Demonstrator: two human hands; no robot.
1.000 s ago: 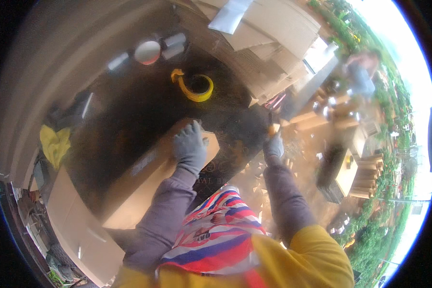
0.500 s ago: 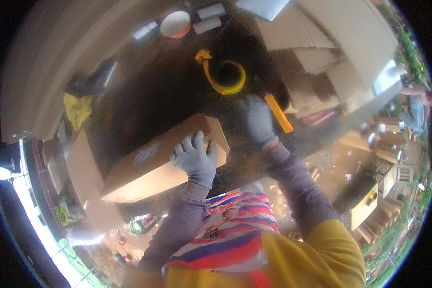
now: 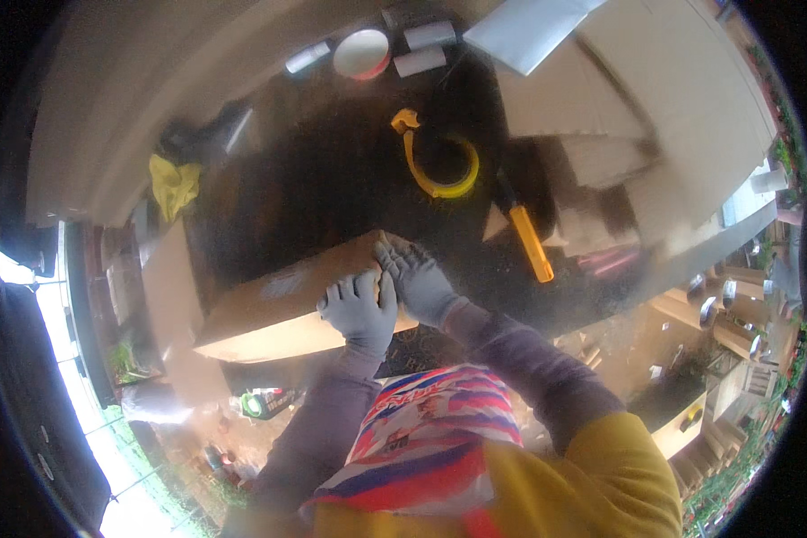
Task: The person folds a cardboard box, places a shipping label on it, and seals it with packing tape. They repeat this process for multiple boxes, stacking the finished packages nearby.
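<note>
Head view: a cardboard box point(image 3: 282, 309) is held by the left hand point(image 3: 360, 309); the right hand point(image 3: 419, 284) is laid alongside, its grip unclear.

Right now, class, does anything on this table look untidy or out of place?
Yes: on the dark table, a strip trails loose from the yellow tape roll, its end crumpled rather than wound flat.

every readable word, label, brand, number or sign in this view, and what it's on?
None legible enough to quote.
Cardboard box: grey printed patch on its upper face, too blurred to read.
Striped cloth at the person's front: lettering-like marks, too blurred to read reliably.
</note>
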